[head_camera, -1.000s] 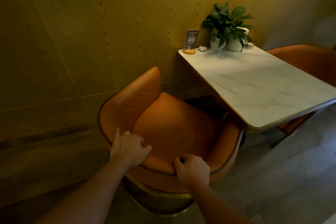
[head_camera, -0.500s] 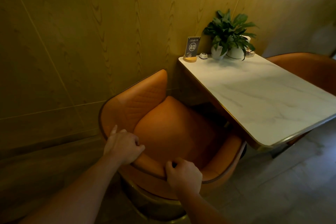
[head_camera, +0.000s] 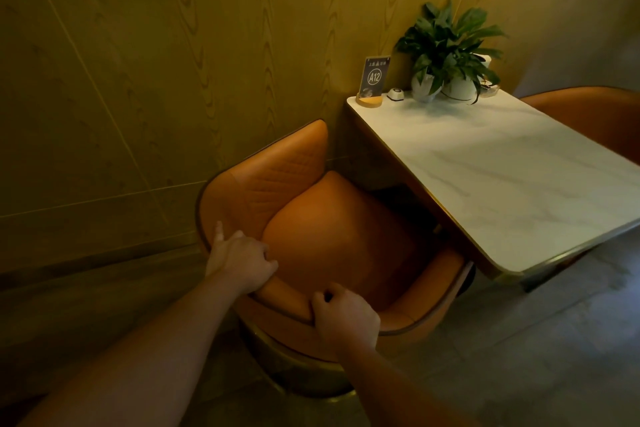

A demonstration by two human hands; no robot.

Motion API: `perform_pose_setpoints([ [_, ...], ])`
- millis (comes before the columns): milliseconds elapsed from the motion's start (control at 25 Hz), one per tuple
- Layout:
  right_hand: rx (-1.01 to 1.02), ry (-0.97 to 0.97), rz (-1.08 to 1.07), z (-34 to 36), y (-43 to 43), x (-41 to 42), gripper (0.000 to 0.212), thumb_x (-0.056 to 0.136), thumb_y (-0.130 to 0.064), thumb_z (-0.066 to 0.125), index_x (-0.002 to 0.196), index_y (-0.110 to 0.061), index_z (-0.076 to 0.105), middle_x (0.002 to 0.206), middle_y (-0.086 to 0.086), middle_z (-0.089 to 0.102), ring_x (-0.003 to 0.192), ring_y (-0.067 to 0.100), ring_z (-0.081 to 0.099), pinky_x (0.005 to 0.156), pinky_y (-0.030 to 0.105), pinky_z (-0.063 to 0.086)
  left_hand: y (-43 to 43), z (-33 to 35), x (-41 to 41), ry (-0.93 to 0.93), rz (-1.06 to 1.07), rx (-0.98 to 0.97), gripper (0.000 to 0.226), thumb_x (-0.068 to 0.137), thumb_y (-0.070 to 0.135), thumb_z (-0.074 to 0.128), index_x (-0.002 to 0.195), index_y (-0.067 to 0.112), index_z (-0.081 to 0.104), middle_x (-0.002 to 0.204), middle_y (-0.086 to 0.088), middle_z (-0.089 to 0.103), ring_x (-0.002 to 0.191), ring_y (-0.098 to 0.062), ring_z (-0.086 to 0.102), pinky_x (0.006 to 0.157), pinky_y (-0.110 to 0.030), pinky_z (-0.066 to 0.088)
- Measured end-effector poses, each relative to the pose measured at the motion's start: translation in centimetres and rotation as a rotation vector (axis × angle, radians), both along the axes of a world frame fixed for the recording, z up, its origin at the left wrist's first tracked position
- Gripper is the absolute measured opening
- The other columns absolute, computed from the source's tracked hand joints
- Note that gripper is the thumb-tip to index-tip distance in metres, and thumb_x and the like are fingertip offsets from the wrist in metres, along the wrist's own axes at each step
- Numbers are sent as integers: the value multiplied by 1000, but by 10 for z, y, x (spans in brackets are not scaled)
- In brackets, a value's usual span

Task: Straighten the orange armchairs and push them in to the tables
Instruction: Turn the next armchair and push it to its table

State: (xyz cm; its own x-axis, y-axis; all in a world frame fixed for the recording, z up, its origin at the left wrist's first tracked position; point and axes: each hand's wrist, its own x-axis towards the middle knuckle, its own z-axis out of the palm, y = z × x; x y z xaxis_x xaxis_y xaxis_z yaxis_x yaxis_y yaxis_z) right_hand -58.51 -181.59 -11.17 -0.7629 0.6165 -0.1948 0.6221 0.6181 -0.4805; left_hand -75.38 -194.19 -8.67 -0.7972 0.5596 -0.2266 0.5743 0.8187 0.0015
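Observation:
An orange armchair with a gold round base stands beside the wood-panelled wall, its seat front tucked under the edge of a white marble table. My left hand grips the top rim of the chair's back on the left side, fingers curled over it. My right hand grips the same rim further right, thumb on the inner face. A second orange armchair shows at the table's far side, mostly hidden behind the tabletop.
At the table's wall end stand an A12 sign, a small white call button and a potted plant. The panelled wall runs close along the chair's left. Grey tiled floor lies to the right.
The chair has slid forward, further under the table edge, with both hands staying on its back rim. The view has moved closer and slightly left.

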Motion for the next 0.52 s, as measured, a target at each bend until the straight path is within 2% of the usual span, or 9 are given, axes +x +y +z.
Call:
perform_pose_setpoints([
  [120,-11,3,1,-3,-1,1,31,94,-49,43,78,-26,56,71,-3,59,62,10,54,55,28,40,-4,3,12,21,-4,27,44,98,52,32,102,29,69,111,5,64,125,-18,47,119,-63,0],
  [200,-70,-23,12,-1,1,1,31,94,-49,42,77,-27,55,73,-4,59,66,11,57,64,32,48,-12,8,22,-11,14,69,47,101,51,29,118,28,66,135,2,57,142,-20,33,119,-61,-1],
  [280,-146,-62,62,5,3,-1,30,97,-49,42,81,-29,57,78,-6,60,72,11,59,73,35,53,-24,19,37,-46,26,118,47,101,51,30,133,29,57,153,2,42,151,-21,18,120,-59,1],
  [400,-242,-38,101,25,9,3,20,100,-49,47,95,-35,61,92,-10,63,83,6,61,82,35,55,-57,43,65,-51,123,194,55,94,56,32,142,32,46,156,2,37,149,-22,22,121,-55,15],
  [520,-160,-40,193,55,9,11,25,99,-47,49,116,-33,61,114,-8,62,103,9,59,95,35,53,-102,64,98,-63,240,174,60,91,56,31,147,35,40,157,4,35,149,-22,22,121,-52,16],
])
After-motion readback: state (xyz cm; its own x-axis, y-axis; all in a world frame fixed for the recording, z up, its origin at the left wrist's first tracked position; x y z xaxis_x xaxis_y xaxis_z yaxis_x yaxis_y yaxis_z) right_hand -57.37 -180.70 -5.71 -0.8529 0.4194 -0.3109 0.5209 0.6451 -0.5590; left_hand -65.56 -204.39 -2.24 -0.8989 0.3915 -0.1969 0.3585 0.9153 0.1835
